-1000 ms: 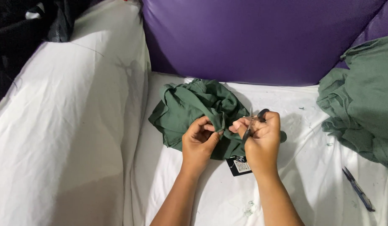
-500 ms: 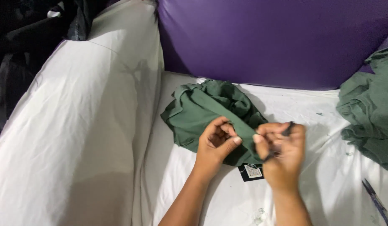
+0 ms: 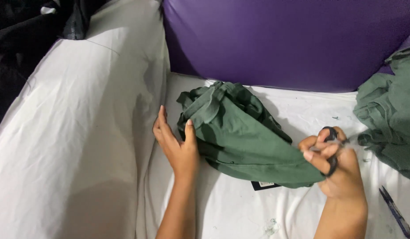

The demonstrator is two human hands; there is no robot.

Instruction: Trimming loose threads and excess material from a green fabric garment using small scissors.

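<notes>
Centrally, a bunched green garment (image 3: 240,132) lies on the white sheet (image 3: 231,208) below a purple cushion (image 3: 280,40), with a dark tag (image 3: 263,185) peeking from under its lower edge. The left hand (image 3: 176,141) is open, fingers spread, its palm resting against the garment's left side. The right hand (image 3: 335,166) is closed on the garment's pulled-out right corner and seems to grip small black scissors (image 3: 332,148), though blur hides the blades.
</notes>
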